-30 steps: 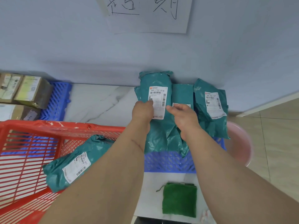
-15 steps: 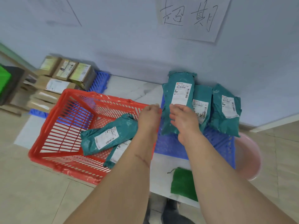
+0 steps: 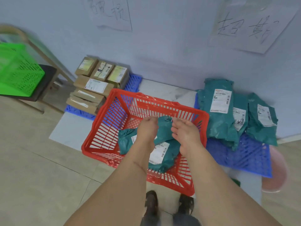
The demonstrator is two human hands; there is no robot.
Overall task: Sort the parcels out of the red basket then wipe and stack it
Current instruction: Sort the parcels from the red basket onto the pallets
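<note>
- Red plastic made up the basket (image 3: 104, 128), its slatted walls scuffed with pale marks; it was set on the floor between two blue pallets.
- Two teal parcels (image 3: 164, 154) with white labels were left lying crossed inside it.
- Three more teal bags (image 3: 219, 111) were leaned against the wall on the right pallet (image 3: 244, 155).
- Brown boxes (image 3: 96, 82) were piled on the left pallet (image 3: 78, 111).
- The left hand (image 3: 148, 129) was held above the parcels, fingers bent downward; whether anything was gripped could not be told.
- The right hand (image 3: 185, 132) was held beside it, fingers loosely spread, nothing in it.
</note>
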